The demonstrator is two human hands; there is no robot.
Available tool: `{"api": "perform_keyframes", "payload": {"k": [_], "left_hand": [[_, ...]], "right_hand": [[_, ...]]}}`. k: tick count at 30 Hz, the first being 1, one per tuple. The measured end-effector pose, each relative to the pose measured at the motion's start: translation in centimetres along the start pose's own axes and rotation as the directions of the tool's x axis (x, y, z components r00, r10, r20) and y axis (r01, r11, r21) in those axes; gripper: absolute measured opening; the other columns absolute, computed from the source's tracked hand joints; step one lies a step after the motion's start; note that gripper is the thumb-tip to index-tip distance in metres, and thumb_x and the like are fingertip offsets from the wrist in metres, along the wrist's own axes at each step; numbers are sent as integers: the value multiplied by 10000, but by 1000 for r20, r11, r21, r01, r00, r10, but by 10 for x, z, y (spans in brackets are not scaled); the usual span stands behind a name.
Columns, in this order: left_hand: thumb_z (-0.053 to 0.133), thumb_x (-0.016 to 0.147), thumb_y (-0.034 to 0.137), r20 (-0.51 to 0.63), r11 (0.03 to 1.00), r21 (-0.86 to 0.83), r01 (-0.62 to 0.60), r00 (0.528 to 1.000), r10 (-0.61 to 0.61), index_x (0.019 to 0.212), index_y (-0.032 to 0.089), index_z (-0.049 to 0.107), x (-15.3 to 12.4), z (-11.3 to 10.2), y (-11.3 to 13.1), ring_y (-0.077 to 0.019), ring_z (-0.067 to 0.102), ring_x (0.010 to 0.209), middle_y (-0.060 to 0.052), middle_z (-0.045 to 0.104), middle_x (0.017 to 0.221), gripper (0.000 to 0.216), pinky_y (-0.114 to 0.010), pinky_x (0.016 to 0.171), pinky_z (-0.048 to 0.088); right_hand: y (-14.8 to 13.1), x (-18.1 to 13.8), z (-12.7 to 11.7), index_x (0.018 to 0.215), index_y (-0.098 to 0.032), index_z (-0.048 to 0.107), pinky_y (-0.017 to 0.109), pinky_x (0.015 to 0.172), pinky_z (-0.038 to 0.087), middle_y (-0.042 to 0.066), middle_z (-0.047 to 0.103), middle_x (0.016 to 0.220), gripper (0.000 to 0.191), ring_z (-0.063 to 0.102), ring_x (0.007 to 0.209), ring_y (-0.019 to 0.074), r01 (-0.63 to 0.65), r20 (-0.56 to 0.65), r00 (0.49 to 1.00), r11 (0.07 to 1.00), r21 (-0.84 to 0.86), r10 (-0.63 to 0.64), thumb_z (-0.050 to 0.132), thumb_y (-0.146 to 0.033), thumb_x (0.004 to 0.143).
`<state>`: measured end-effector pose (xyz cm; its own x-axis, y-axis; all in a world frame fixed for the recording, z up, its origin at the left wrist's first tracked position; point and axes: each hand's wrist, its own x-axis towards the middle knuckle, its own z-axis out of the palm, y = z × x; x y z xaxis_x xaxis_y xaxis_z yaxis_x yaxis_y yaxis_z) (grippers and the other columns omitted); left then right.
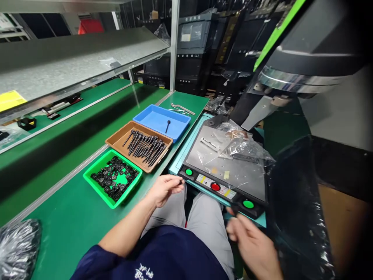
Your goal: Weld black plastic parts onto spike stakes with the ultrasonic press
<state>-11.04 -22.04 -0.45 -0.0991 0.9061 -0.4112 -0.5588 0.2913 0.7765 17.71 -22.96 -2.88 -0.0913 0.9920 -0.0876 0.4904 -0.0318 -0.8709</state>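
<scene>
1. The left hand (163, 189), at lower centre, pinches a thin black pin (178, 180) beside the press's front panel (223, 189).
2. The right hand (253, 242), at lower right, is blurred (grip unclear).
3. Loading seems in hand; next needs careful pin placement.

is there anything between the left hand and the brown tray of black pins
Nothing visible. The left hand hangs at the bench edge, fingers curled, and only bare green mat lies between it and the brown tray. The green tray sits off to the left of that line.
</scene>
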Motion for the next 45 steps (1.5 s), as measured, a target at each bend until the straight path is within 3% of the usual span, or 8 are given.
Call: {"api": "perform_keyframes", "payload": {"k": [3, 7, 14, 18, 26, 29, 35, 45], "left_hand": [[884, 586, 275, 7, 993, -104, 56, 998, -55, 854, 80, 751, 3, 12, -11, -145, 691, 749, -121, 729, 899, 356, -262, 769, 559], [873, 600, 204, -1, 987, -154, 32, 999, -33, 848, 101, 751, -2, 16, -10, -172, 699, 851, -108, 737, 954, 294, -300, 874, 535], [828, 635, 146, 130, 987, -122, 109, 987, -93, 840, 142, 756, -1, 28, -15, -200, 685, 922, -100, 737, 1036, 217, -325, 863, 517], [816, 645, 153, 139, 985, -107, 138, 983, -123, 807, 156, 758, 3, 33, -20, -187, 683, 892, -87, 735, 1040, 172, -290, 798, 529], [817, 653, 209, 181, 984, -33, 176, 969, -167, 836, 165, 755, 10, 39, -19, -213, 680, 947, -81, 723, 1065, 198, -295, 780, 538], [819, 666, 253, 181, 989, 13, 145, 973, -145, 880, 175, 760, 10, 41, -23, -213, 685, 940, -89, 715, 1107, 235, -300, 783, 544], [805, 695, 220, 193, 962, 230, -149, 976, 105, 1016, 230, 745, 14, 37, -39, -214, 674, 992, -79, 706, 1164, 327, -344, 882, 526], [783, 724, 288, 359, 846, 466, -258, 929, 85, 913, 227, 766, 37, 59, -53, -257, 552, 1227, -107, 639, 1261, 200, -393, 1076, 393]], "right_hand": [[-23, 13, 50, 1009, -204, 686, 285, 515, 459, 35, 588, 616, 478, 541, 525, 183, 20, 287, 956, 993, 119, -54, 484, -619, 883], [-45, 14, 79, 987, -195, 672, 272, 525, 408, 12, 551, 597, 416, 500, 524, 160, 94, 335, 933, 987, 132, -134, 445, -539, 932], [-46, 18, 78, 772, -201, 601, 249, 524, 387, 2, 566, 592, 378, 512, 525, 135, 98, 280, 947, 973, 207, -155, 443, -495, 950], [-46, 20, 77, 685, -193, 552, 234, 489, 367, -9, 551, 571, 429, 473, 484, 108, -39, 321, 944, 939, 342, -78, 467, -536, 929], [-51, 25, 77, 752, -153, 595, 210, 397, 244, -48, 478, 490, 420, 364, 379, 67, -372, 502, 863, 601, 707, -57, 579, -559, 857], [-50, 23, 82, 701, -159, 567, 209, 389, 232, -53, 459, 482, 422, 349, 370, 63, -377, 476, 877, 528, 761, -61, 582, -550, 862], [-43, 23, 85, 590, -170, 496, 212, 417, 288, -28, 484, 508, 507, 398, 411, 69, -260, 358, 933, 632, 730, -29, 532, -573, 895], [-16, 40, 66, 1036, -175, 617, 208, 446, 344, -30, 547, 599, 423, 443, 475, 89, -274, 269, 960, 463, 843, 78, 636, -548, 838]]}}
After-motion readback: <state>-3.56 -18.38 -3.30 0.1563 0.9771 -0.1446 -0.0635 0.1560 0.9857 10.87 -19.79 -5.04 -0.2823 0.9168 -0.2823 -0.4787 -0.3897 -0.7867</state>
